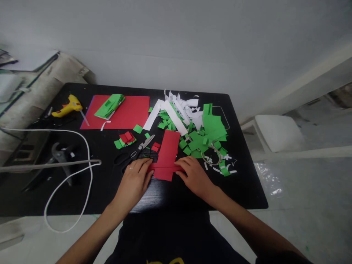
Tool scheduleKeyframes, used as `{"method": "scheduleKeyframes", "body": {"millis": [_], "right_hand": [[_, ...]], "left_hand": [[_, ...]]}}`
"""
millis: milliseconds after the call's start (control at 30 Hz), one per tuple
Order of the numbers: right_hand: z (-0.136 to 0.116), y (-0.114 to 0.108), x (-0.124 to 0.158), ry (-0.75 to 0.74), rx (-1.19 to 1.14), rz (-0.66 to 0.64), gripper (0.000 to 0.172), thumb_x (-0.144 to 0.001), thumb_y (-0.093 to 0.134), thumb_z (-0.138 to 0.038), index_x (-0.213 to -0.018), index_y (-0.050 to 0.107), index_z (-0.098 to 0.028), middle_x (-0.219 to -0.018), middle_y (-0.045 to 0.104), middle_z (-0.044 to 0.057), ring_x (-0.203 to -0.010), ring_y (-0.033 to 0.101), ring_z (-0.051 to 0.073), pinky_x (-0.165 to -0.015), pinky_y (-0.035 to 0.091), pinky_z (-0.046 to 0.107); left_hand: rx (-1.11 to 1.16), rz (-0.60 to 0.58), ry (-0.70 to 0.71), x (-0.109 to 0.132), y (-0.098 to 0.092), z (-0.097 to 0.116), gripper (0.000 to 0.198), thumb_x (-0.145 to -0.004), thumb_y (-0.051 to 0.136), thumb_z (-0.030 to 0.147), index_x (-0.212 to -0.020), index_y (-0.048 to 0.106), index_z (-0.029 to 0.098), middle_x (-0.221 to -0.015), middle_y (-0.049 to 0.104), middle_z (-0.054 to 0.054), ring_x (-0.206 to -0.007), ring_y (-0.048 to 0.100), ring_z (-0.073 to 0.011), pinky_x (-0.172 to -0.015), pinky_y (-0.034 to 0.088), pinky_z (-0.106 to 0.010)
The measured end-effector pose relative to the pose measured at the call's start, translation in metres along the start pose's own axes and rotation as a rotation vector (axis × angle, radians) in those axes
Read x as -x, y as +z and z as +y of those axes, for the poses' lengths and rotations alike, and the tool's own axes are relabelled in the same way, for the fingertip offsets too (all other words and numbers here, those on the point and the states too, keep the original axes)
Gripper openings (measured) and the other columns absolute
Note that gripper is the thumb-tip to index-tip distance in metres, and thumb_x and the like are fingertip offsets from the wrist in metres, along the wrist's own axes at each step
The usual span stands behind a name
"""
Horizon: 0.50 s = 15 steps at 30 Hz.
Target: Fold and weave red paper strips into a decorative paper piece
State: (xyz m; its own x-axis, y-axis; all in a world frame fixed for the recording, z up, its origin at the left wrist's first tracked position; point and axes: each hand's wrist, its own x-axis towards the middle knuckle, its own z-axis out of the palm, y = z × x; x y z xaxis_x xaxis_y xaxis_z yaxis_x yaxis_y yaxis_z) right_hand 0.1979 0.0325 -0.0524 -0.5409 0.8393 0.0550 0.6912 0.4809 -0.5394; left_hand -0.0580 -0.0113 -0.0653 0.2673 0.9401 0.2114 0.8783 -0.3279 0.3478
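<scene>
A narrow red paper strip point(165, 166) lies crosswise over a longer red paper piece point(168, 148) near the table's front. My left hand point(136, 177) is closed on the strip's left end, thumb toward the front. At the right end, my right hand point(194, 175) pinches the same strip between thumb and fingers. Black-handled scissors point(134, 151) lie open just beyond my left hand, blades pointing away to the right. Small red squares point(156, 147) sit between the scissors and the red piece.
Green scraps point(213, 128) and white paper strips point(174, 117) heap at the back right. A large red sheet point(132, 113) bears a green paper bundle point(111, 105). Leftward are a yellow glue gun point(68, 106), pliers point(62, 157) and a looping white cable point(88, 183). A tape ring point(211, 156) lies right.
</scene>
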Motion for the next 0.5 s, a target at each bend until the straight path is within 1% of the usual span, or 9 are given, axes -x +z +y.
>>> {"method": "scheduleKeyframes", "body": {"millis": [133,267,367,433,500], "right_hand": [[-0.002,-0.002,-0.004,0.038,0.017,-0.067,0.031,-0.092,0.075,-0.01,-0.123,0.071,-0.013,-0.11,0.074,0.013,-0.109,0.065,0.032,-0.101,0.056,0.052],[-0.002,-0.001,-0.006,0.086,-0.013,-0.071,0.038,-0.09,0.076,-0.008,-0.127,0.068,-0.016,-0.12,0.068,0.013,-0.114,0.064,0.031,-0.106,0.055,0.051],[0.0,0.0,-0.007,0.104,-0.039,-0.081,0.041,-0.089,0.077,-0.008,-0.129,0.067,-0.014,-0.124,0.065,0.015,-0.118,0.063,0.031,-0.109,0.053,0.049],[0.001,0.0,-0.008,0.11,-0.036,-0.089,0.042,-0.089,0.078,-0.009,-0.129,0.066,-0.014,-0.124,0.066,0.014,-0.118,0.062,0.031,-0.109,0.052,0.05],[0.001,0.0,-0.009,0.102,-0.016,-0.097,0.039,-0.089,0.079,-0.009,-0.126,0.067,-0.015,-0.121,0.068,0.013,-0.116,0.063,0.031,-0.106,0.051,0.05]], "left_hand": [[0.023,-0.06,0.024,-0.011,0.005,0.003,0.034,-0.103,0.058,0.024,-0.136,0.062,0.014,-0.125,0.072,-0.015,-0.115,0.066,-0.033,-0.098,0.054,-0.048],[-0.001,-0.105,0.031,-0.018,0.005,0.003,0.04,-0.1,0.063,0.023,-0.139,0.06,0.013,-0.116,0.071,-0.015,-0.108,0.066,-0.0334,-0.093,0.055,-0.048],[-0.023,-0.142,0.035,-0.021,0.005,0.003,0.036,-0.099,0.063,0.021,-0.134,0.063,0.013,-0.109,0.07,-0.013,-0.1,0.064,-0.0326,-0.089,0.056,-0.049],[-0.026,-0.15,0.04,-0.023,0.004,0.004,0.033,-0.099,0.062,0.019,-0.131,0.065,0.014,-0.108,0.068,-0.013,-0.098,0.063,-0.0318,-0.089,0.056,-0.05],[-0.018,-0.135,0.041,-0.025,0.003,0.005,0.033,-0.099,0.061,0.017,-0.132,0.065,0.015,-0.113,0.067,-0.013,-0.101,0.062,-0.0321,-0.091,0.056,-0.051]]}}
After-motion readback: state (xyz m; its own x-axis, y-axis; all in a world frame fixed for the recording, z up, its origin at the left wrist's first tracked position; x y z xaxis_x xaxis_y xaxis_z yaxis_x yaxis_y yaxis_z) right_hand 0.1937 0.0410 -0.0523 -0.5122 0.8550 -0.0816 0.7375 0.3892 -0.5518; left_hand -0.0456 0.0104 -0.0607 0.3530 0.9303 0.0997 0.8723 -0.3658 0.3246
